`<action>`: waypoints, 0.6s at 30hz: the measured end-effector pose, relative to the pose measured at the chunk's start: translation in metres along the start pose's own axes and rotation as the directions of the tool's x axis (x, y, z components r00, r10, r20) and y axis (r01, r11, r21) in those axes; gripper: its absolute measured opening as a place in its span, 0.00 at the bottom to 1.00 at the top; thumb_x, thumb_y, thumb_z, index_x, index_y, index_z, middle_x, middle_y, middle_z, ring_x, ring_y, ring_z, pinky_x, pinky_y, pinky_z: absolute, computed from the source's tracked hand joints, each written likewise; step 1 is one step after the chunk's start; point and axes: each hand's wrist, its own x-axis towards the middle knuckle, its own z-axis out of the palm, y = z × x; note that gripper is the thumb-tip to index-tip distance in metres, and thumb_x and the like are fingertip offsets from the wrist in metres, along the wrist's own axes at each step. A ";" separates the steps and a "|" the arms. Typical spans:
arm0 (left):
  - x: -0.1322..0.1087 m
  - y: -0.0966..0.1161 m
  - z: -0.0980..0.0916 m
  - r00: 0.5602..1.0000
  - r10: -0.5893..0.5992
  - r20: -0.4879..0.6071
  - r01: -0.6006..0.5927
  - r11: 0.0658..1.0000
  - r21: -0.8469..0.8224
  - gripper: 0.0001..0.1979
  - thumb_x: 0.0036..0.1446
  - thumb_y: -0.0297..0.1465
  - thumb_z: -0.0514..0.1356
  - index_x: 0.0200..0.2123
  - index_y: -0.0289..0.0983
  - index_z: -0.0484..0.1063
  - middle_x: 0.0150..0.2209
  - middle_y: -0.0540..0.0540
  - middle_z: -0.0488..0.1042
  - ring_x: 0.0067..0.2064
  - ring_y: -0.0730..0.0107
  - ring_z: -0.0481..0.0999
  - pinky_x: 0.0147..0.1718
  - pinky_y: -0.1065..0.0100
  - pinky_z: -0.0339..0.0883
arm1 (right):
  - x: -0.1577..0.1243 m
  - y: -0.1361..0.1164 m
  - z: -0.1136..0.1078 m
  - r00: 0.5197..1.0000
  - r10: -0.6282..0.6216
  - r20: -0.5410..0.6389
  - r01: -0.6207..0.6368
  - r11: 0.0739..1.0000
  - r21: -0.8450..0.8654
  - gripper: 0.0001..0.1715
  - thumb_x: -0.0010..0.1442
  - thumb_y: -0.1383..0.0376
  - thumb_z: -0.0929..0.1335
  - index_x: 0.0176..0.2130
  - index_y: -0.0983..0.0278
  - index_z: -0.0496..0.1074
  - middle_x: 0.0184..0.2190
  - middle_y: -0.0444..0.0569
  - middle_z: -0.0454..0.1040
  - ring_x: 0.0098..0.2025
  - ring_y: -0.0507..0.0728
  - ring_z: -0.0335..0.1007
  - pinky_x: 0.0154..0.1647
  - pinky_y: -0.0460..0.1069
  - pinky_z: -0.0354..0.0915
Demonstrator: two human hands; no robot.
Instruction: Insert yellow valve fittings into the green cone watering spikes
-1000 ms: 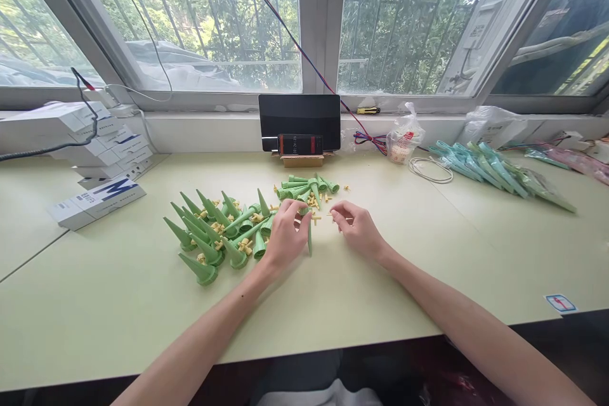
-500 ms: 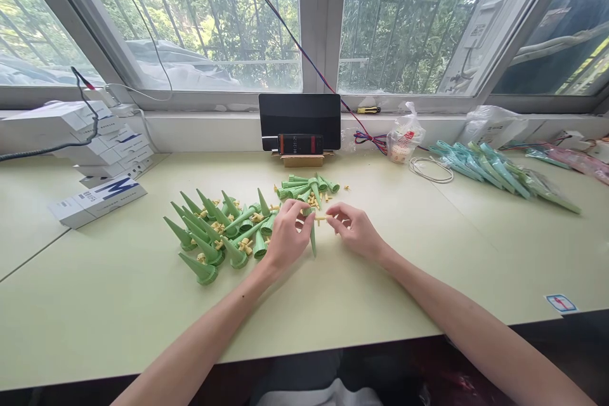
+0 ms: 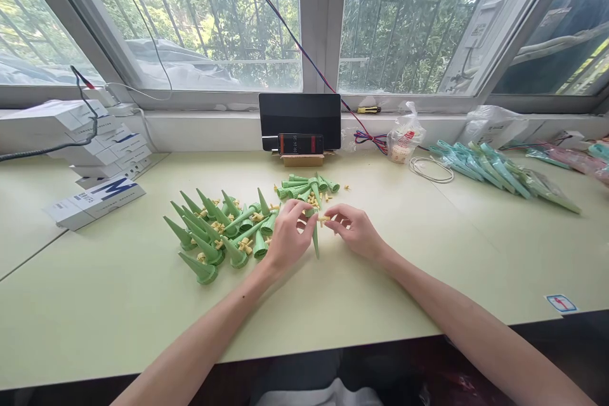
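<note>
Workshop | long worktable (image 3: 404,304) | stacked boxes (image 3: 111,151) | heaped green cones (image 3: 208,250)

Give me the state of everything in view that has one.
Left hand: closed on a green cone
Right hand: pinching a yellow piece
Loose green cones: some tip-up, some lying
Phone: screen lit
Black screen: blank
White cable: coiled
White boxes: mostly stacked
</note>
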 end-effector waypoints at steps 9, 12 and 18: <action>0.000 0.000 0.000 1.000 0.006 0.011 -0.006 1.000 -0.015 0.06 0.62 0.33 0.59 0.41 0.39 0.70 0.42 0.46 0.69 0.32 0.74 0.75 0.32 0.68 0.76 | 0.000 -0.001 -0.001 1.000 -0.019 -0.010 0.019 1.000 -0.011 0.12 0.63 0.56 0.68 0.39 0.61 0.74 0.37 0.49 0.76 0.33 0.54 0.72 0.31 0.49 0.68; 0.000 0.000 0.000 1.000 0.006 0.014 -0.006 1.000 -0.021 0.07 0.61 0.34 0.60 0.41 0.39 0.70 0.42 0.46 0.69 0.32 0.74 0.75 0.32 0.68 0.76 | 0.000 -0.002 -0.001 1.000 -0.010 -0.011 0.010 1.000 -0.018 0.11 0.62 0.56 0.69 0.39 0.62 0.74 0.37 0.48 0.77 0.31 0.53 0.71 0.31 0.48 0.67; 0.000 0.003 -0.001 1.000 0.014 0.022 -0.013 0.999 -0.047 0.09 0.60 0.35 0.61 0.42 0.39 0.70 0.43 0.46 0.68 0.32 0.74 0.75 0.32 0.67 0.77 | 0.000 -0.003 -0.001 1.000 0.010 -0.013 -0.010 1.000 -0.001 0.12 0.62 0.56 0.69 0.38 0.62 0.74 0.35 0.47 0.76 0.27 0.51 0.68 0.29 0.48 0.66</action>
